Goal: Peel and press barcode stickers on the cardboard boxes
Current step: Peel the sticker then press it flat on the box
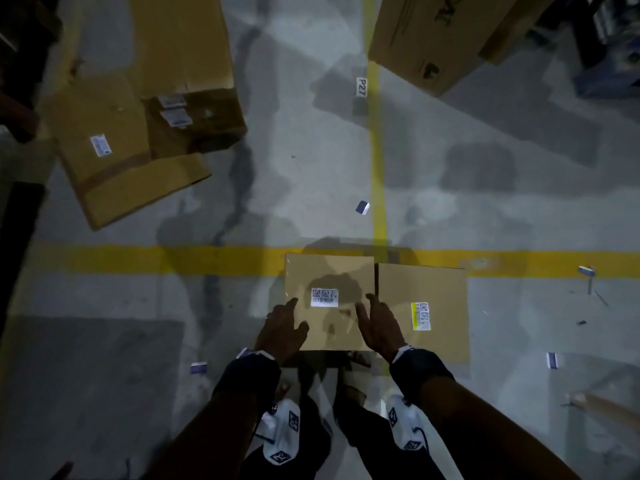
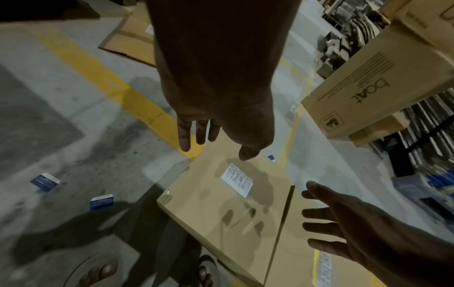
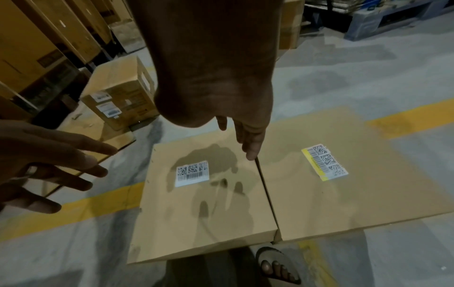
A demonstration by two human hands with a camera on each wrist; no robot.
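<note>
Nearest the camera, two forearms in dark wrist straps, reaching far over the concrete floor. Left hand with fingers spread and relaxed, holding nothing, hovering at the near left edge of the left cardboard box; whether the fingertips touch the cardboard is not clear. Right hand likewise spread and empty, fingers extended toward the seam between that box and the right cardboard box; touching or just above, not clear.

Two flat boxes side by side, touching along one edge, far edges over the yellow floor line. On the left box, a white barcode sticker, flat, long axis running left to right, lying between the two hands and slightly farther than the fingertips, apart from both. On the right box, a yellow-edged barcode sticker, long axis running near to far, yellow strip on its left side, right of the right hand and well clear of it.

Far left, an opened large carton bearing white labels. Far right, a printed carton. Small blue-and-white paper scraps scattered on the floor. Sandalled feet just near of the boxes in the wrist views.
</note>
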